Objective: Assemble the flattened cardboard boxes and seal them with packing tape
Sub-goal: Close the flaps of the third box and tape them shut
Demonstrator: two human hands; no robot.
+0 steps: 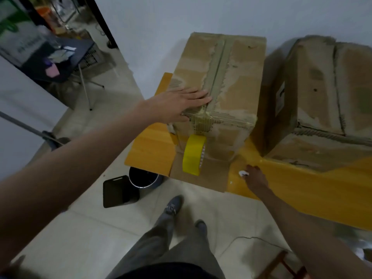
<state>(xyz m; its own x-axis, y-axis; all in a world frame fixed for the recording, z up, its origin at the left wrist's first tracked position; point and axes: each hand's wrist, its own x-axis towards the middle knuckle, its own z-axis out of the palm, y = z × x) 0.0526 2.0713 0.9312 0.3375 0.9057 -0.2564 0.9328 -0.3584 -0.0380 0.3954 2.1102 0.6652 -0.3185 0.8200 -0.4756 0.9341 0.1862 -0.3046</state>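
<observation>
**Two hands at the taped box**

Two cardboard boxes are set on the yellow desk (153, 146). The left hand (181, 104) is laid flat, fingers straight, on top of the nearer box (221, 81), arm outstretched. A yellow tape roll (194, 155) hangs against that box's front. The right hand (255, 178) is lowered to the desk edge, fingertips at a small white object (243, 173); its grip cannot be told. The second box (326, 101) stands just beside.

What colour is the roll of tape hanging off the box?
Yellow tape roll, seen in the head view.
</observation>
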